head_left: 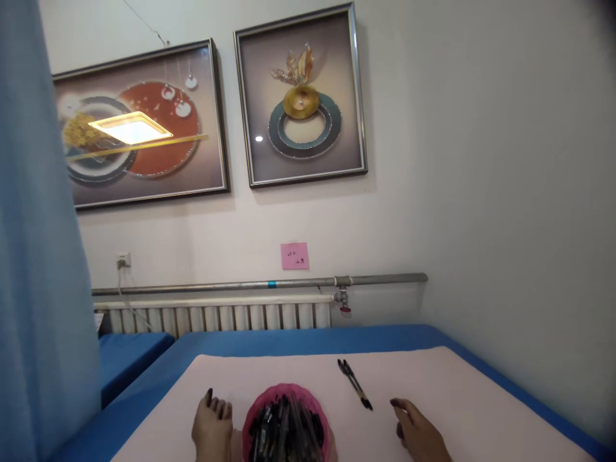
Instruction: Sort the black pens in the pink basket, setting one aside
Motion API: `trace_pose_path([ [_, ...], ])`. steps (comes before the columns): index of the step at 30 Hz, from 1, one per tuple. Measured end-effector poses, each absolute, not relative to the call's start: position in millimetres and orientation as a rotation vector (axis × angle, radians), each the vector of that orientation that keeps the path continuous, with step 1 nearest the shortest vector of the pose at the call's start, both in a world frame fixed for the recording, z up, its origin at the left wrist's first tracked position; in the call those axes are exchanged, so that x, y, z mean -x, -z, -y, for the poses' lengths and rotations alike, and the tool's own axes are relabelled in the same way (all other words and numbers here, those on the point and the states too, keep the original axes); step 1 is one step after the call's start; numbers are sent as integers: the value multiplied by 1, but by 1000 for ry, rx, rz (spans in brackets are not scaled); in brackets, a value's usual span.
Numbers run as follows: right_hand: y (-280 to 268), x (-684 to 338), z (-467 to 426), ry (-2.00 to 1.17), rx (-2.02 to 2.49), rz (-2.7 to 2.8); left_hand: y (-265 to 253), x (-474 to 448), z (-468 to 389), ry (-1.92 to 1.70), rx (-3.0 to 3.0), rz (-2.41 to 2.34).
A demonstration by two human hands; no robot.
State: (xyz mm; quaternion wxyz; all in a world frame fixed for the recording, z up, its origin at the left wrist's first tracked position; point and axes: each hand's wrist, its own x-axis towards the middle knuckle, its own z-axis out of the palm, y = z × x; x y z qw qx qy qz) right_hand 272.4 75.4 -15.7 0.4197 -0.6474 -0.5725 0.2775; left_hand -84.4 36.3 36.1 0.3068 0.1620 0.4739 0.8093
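Note:
A pink basket (328,443) with a scalloped rim stands at the bottom centre, filled with several upright pens (283,430), mostly black and clear. To its left my left hand (212,423) rests on the pink sheet, one finger stretched forward and the others loosely bent, with nothing seen in it. On the right, my right hand (419,431) lies over the sheet, fingers loosely bent and apart, holding nothing visible. Two black-capped pens (355,384) lie close together, slanting, between the basket and my right hand. Neither hand touches the basket or these pens.
The pink sheet (168,410) covers much of a blue-covered table (308,340). A blue curtain (43,244) hangs at the left, near another blue surface (129,359). Behind are a radiator (216,317), a pipe (385,280) and a wall with framed pictures (303,167).

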Motion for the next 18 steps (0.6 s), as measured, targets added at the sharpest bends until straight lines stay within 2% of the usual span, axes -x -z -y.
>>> trace_pose_path([
  [6,13,-273,-82,-867,1590,1184,-109,72,-41,-2093,-351,-846],
  [11,10,-266,-85,-934,1473,851,-175,21,11,-1918,-409,-235],
  [14,8,-261,-88,-936,1399,787,-192,-12,52,-1941,-588,-267],
  [18,8,-257,-96,-934,1368,787,-176,-40,91,-1873,-882,-577],
])
